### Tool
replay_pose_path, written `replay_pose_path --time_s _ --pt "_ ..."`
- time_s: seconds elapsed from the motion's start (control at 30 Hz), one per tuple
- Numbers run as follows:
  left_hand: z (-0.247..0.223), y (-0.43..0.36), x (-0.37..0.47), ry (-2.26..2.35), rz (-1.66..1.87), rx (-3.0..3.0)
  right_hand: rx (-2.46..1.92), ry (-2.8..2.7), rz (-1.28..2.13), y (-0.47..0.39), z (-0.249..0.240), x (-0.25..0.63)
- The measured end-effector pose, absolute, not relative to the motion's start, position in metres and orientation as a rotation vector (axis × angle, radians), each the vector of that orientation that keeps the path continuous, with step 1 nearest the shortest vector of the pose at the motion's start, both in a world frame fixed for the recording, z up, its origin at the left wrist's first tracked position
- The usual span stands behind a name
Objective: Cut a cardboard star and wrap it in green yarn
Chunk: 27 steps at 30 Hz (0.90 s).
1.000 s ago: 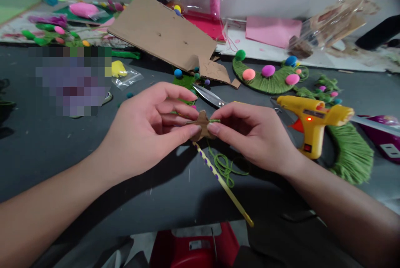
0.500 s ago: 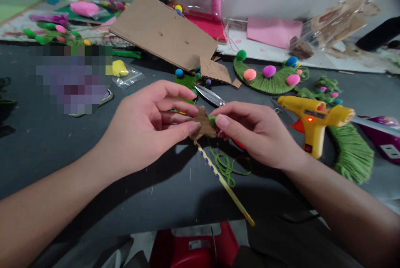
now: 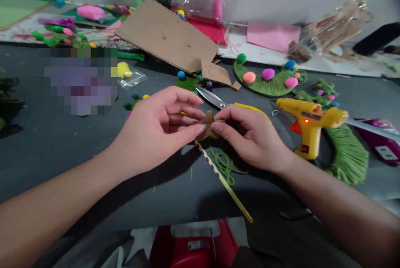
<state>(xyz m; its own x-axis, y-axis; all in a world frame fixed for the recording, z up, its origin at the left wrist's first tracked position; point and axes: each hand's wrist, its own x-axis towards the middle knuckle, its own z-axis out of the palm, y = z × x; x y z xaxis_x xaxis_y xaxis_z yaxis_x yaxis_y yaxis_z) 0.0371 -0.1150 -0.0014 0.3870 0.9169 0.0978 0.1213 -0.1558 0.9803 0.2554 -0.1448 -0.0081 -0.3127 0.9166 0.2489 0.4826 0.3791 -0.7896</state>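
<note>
A small star-shaped cardboard piece (image 3: 208,127) is between my two hands over the dark table. My left hand (image 3: 165,128) pinches its left side between thumb and fingers. At its right point, my right hand (image 3: 250,134) closes thumb and forefinger on the piece, where a bit of green yarn shows. Loose green yarn (image 3: 225,167) trails down and lies in loops on the table. Beneath the hands lies a yellow pencil (image 3: 229,191) with purple dots, its upper end near the star. Scissors (image 3: 212,97) lie just beyond, their handles partly hidden by my right hand.
A yellow glue gun (image 3: 309,122) with a lit red light stands at the right, beside a green yarn-wrapped arc (image 3: 348,155). Another arc (image 3: 271,86) carries coloured pompoms. A cardboard sheet (image 3: 168,36) lies at the back. A red stool (image 3: 193,247) shows below the table edge.
My right thumb and fingers have moved left onto the star, covering most of the yarn-wrapped point. The star is tilted slightly differently, and the view has shifted a little.
</note>
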Motion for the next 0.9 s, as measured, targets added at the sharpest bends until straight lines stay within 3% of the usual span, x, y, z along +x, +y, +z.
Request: replay_pose_path --time_s 0.2,0.37,0.63,0.77,0.9 --pt "0.000 -0.112 0.035 0.874 0.890 1.760 -1.147 -1.840 0.728 -0.146 -0.013 0.256" --pt "0.007 -0.113 0.024 0.992 0.950 1.856 -1.040 -2.092 0.581 -0.145 -0.014 0.270" --pt "0.020 -0.137 -0.004 1.181 0.972 1.676 -1.386 -2.392 0.450 -0.147 0.022 0.285" --pt "0.017 -0.144 0.000 1.248 1.174 1.586 -1.825 -2.040 0.487 -0.153 0.032 0.288" --pt "0.005 -0.152 0.010 1.295 1.364 1.441 -1.827 -1.886 0.457 -0.168 0.026 0.280"
